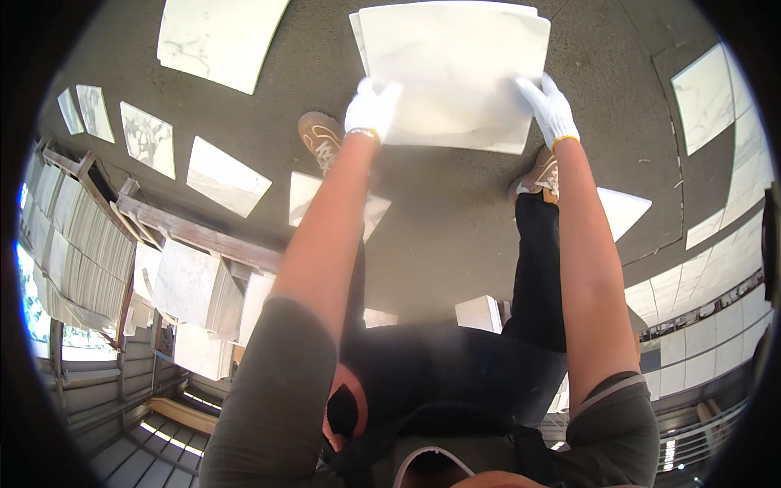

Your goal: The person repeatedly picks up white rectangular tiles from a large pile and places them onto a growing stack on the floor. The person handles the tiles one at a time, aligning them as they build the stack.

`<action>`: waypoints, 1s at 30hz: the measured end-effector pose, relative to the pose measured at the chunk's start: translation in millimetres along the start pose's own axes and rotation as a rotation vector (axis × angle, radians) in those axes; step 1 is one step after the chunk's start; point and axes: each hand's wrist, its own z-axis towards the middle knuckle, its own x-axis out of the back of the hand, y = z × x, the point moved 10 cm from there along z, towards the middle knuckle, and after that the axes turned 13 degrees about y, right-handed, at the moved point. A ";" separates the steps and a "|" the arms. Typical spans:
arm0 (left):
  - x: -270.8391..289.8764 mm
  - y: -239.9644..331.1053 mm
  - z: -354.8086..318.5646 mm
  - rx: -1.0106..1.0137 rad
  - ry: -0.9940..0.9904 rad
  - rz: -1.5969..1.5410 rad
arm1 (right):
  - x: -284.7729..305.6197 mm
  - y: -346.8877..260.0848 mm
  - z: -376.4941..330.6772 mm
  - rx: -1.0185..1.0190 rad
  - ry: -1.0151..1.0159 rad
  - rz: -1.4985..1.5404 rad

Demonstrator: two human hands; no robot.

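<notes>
A white marble tile (455,69) with faint grey veins lies between my two hands, ahead of my feet. A second tile (355,41) shows from under it, at the left and far edges, turned slightly. My left hand (373,110), in a white knit glove, grips the near left side, with its thumb over the top face. Gloved the same way, my right hand (551,111) grips the right edge, thumb on top and fingers along the side. The fingertips beneath are hidden. I cannot tell whether the tiles rest on the floor or are raised.
Another veined tile (218,37) lies at the far left on the grey concrete floor (439,215). Several smaller marble pieces (228,175) run along the left. Rows of pale tiles (706,98) lie at the right. Stacked slabs (191,285) lean on racks at the lower left.
</notes>
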 end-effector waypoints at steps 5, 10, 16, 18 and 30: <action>-4.8 1.7 1.7 0.061 0.062 -0.047 | 11.8 11.3 -8.6 -0.075 0.065 0.138; -14.5 -16.0 -10.9 0.131 0.018 -0.123 | -8.2 42.2 -12.4 -0.164 0.104 0.336; -26.6 -4.8 -8.0 -0.191 0.037 0.119 | -16.5 68.0 -9.9 -0.153 0.220 0.265; -8.9 9.9 -8.8 -0.392 0.078 0.053 | -18.8 67.8 -14.9 -0.211 0.190 0.374; 44.4 -2.9 -35.9 0.075 -0.252 -0.624 | -9.5 9.6 -59.5 -0.363 -0.128 0.559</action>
